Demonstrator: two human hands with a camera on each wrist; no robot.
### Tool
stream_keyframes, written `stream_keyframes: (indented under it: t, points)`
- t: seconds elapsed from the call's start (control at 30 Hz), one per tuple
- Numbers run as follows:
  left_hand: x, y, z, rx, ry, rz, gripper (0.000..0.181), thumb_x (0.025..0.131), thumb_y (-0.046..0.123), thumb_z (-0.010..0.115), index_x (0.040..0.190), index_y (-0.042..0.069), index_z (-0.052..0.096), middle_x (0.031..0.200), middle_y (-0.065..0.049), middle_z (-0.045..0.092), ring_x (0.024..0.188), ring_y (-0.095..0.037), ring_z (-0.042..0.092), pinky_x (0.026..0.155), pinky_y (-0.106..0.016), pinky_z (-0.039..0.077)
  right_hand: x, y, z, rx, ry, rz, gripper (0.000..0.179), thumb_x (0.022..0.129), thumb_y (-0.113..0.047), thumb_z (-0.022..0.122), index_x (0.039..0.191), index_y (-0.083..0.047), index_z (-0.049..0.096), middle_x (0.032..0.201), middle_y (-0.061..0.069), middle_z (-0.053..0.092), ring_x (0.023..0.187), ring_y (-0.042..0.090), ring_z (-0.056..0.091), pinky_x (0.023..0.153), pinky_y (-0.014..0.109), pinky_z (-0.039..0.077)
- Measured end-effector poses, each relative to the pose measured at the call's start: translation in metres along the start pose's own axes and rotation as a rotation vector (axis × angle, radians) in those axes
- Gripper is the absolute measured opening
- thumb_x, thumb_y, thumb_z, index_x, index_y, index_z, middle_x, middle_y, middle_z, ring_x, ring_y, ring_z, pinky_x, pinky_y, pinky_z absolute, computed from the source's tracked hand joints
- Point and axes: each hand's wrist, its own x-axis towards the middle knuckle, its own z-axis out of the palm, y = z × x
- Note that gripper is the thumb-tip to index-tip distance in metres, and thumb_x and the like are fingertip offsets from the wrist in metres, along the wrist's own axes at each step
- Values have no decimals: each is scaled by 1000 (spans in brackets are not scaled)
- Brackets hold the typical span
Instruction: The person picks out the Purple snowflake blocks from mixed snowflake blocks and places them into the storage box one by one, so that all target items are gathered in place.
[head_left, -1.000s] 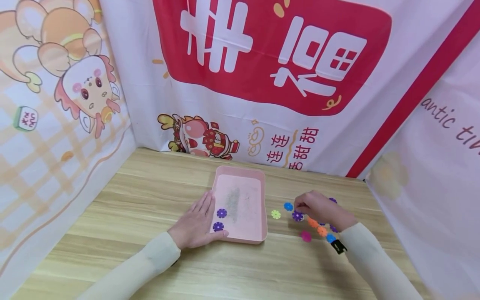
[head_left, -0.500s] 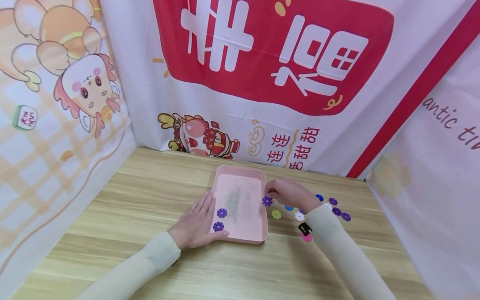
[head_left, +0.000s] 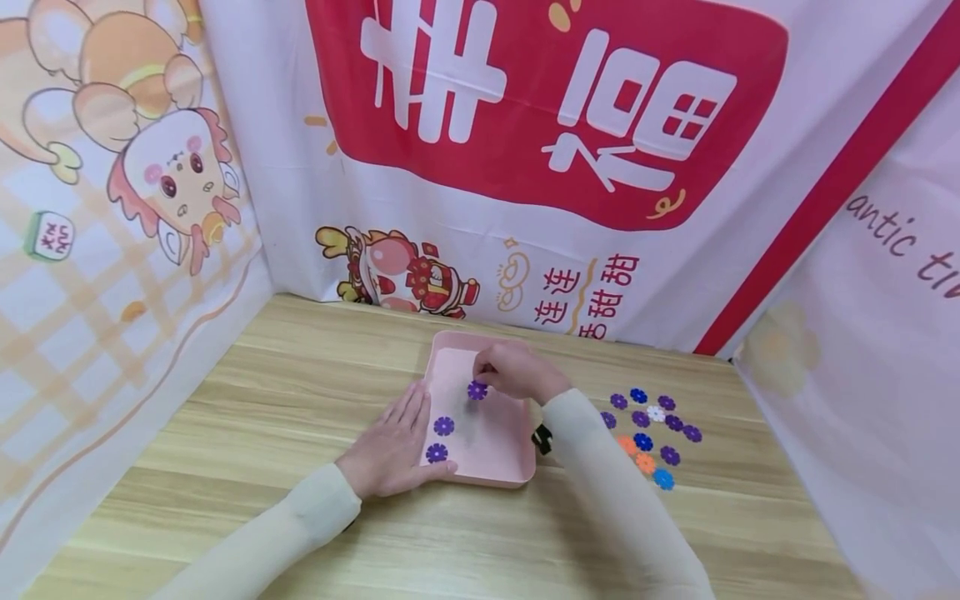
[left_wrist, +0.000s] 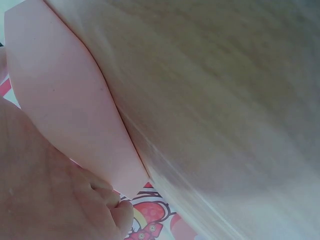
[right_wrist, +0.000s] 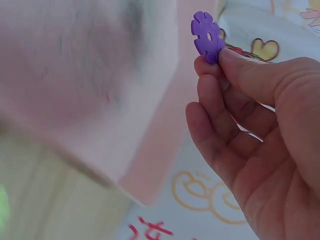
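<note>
A pink tray (head_left: pixel 495 458) lies on the wooden table. Inside it, near the left side, are two purple snowflake building discs, one disc (head_left: pixel 444 427) just behind the other disc (head_left: pixel 437 452). My left hand (head_left: pixel 386 450) rests with straight fingers along the tray's left rim, its thumb over the front left corner. The left wrist view has the tray's outer wall (left_wrist: pixel 65 95) beside the palm. Over the tray, my right hand (head_left: pixel 517 372) pinches a third purple snowflake disc (right_wrist: pixel 204 42) by its edge between thumb and index finger.
Right of the tray, several loose snowflake discs are scattered on the table: purple, dark blue, a white disc (head_left: pixel 656 413), an orange disc (head_left: pixel 644 462) and a light blue disc (head_left: pixel 663 478). My right forearm crosses in front of some table. Printed cloth walls (head_left: pixel 480 192) enclose the back and sides.
My right hand has carried the purple snowflake disc leftward from the loose discs, past the tray's right rim, to over the tray. My left hand has stayed in place.
</note>
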Motion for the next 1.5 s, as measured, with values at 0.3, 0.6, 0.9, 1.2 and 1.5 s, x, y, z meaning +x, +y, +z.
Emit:
stream_keyframes:
  t: [0.3,0.6,0.9,1.2,1.5]
  points:
    - [-1,1,0,6,-2,1,112,98,76,50,163,-10,20,175,-28,7,164,-44,13,134,-55,21,25,-2,29,229,-34,11,13,105,-15,67,100,-13,79,94,-3,76,85,9,66,83,22,59]
    - [1,-1,5,35,35,33,114,97,78,47,163,-11,21,175,-29,7,164,-45,13,134,-56,22,33,-15,44,307,-20,72,16,107,-16,65,103,-10,79,95,4,79,77,9,64,74,20,56]
    - [1,-1,4,19,25,24,113,98,78,48,163,-10,20,176,-28,5,164,-44,12,134,-56,21,39,-18,52,300,-34,153,16,107,-20,65,104,-12,79,91,0,75,79,12,66,79,24,59]
    - [1,0,3,4,24,17,112,98,75,51,164,-10,19,176,-27,4,164,-44,12,134,-56,22,37,-18,51,266,-37,168,16,106,-21,66,104,-13,80,89,-2,75,78,12,66,78,23,59]
    - [0,1,3,6,28,20,112,98,75,51,163,-10,19,176,-28,4,164,-44,12,134,-57,21,30,-17,43,252,-67,207,15,105,-22,68,105,-13,80,94,2,77,80,13,66,77,24,59]
